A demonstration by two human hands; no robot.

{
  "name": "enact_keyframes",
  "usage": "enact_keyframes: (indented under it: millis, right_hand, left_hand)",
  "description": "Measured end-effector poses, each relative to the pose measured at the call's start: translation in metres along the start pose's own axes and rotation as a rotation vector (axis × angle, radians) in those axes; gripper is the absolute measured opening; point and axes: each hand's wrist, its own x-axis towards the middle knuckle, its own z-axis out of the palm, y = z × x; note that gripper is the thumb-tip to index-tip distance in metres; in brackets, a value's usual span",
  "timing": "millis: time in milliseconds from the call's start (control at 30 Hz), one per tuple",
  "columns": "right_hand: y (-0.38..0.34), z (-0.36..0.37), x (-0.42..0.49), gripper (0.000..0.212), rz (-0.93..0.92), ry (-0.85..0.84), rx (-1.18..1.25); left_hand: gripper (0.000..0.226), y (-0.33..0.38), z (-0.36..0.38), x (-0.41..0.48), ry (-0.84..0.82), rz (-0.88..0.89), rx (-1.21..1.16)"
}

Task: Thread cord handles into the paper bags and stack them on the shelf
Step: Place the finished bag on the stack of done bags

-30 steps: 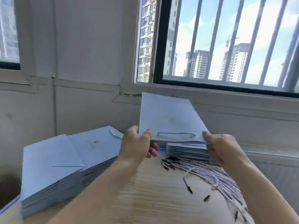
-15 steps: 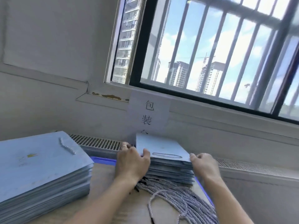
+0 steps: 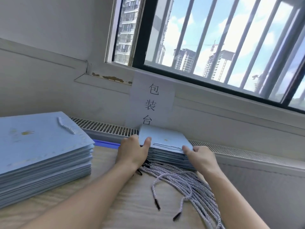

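Observation:
A light blue paper bag (image 3: 165,138) with a white cord handle (image 3: 166,145) lies flat on top of a low stack of bags (image 3: 166,157) at the back of the table. My left hand (image 3: 132,151) grips its left edge, thumb on top. My right hand (image 3: 200,156) pinches its near right corner. A bundle of loose twisted cords (image 3: 186,180) with black tips lies just in front of the stack, between my forearms.
A taller stack of blue bags (image 3: 41,146), the top one with a cord handle (image 3: 66,125), fills the left of the wooden table (image 3: 132,204). Behind are a radiator grille (image 3: 102,126), a paper sign (image 3: 151,100) on the wall and a barred window.
The bag that I held up in the air a second ago now lies on the low stack. Both hands came down with it and stay on its edges.

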Motion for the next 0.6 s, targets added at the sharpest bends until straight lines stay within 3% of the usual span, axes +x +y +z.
enact_keyframes:
  millis: [233, 433, 600]
  right_hand:
    - [0.002, 0.006, -0.003, 0.047, 0.014, -0.040, -0.081]
    - [-0.006, 0.015, -0.005, 0.070, 0.012, -0.106, -0.150]
    - [-0.010, 0.020, -0.010, 0.054, 0.068, -0.112, -0.166]
  left_hand:
    - [0.052, -0.001, -0.001, -0.002, 0.017, 0.039, 0.050]
    - [0.076, 0.008, 0.007, -0.007, -0.066, 0.023, 0.143]
    - [0.086, 0.009, 0.011, -0.004, -0.143, -0.002, 0.295]
